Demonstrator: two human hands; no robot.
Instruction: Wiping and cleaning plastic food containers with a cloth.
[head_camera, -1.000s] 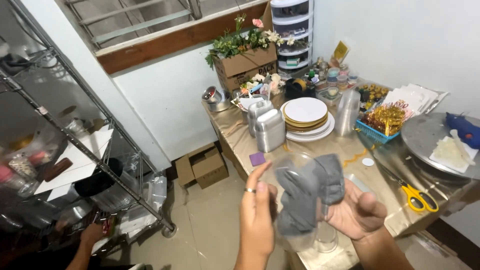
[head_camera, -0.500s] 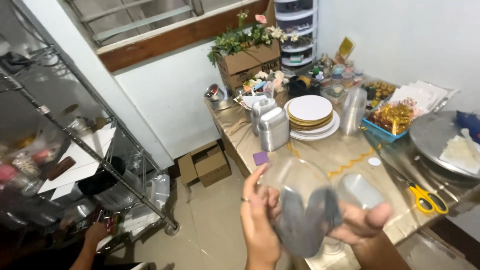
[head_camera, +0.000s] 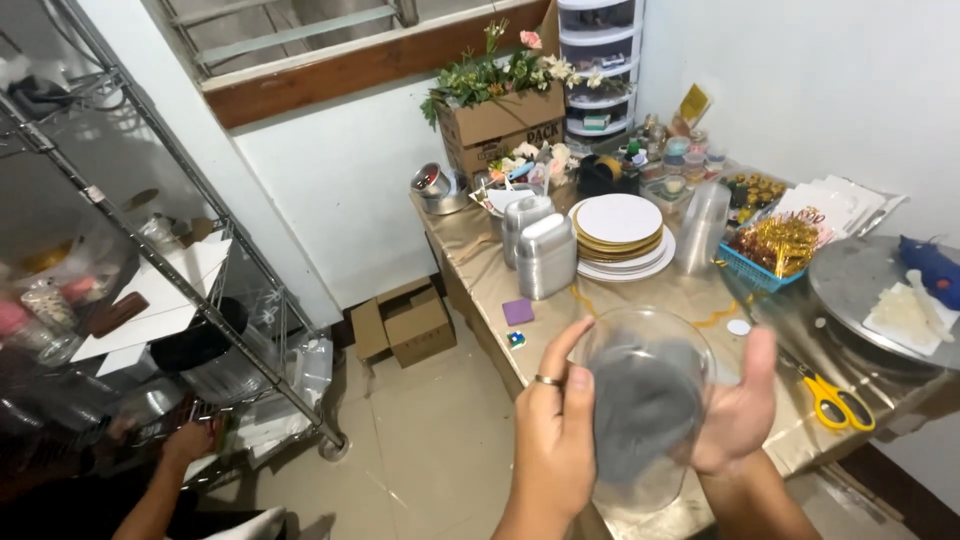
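Brightness: I read an evenly lit room, white wall (head_camera: 800, 90) brightest, no hard shadows.
Source: soft light from above; window bars (head_camera: 290, 30) over the table (head_camera: 480, 270) look pale.
Glare: dull sheen on the table's gold covering and on the round metal tray (head_camera: 860, 280) at its right end.
Blur: left hand (head_camera: 555, 440), right hand (head_camera: 735, 415) and clear container (head_camera: 645, 410) smeared by motion.
Edges: wire shelf (head_camera: 150, 250) left of the table bows and softens.
Dim: floor under that shelf.

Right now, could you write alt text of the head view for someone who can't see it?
Two hands, left hand and right hand, hold a clear plastic container with a grey cloth inside, above a cluttered table with stacked plates and yellow scissors. Another person's hand reaches toward a wire shelf.
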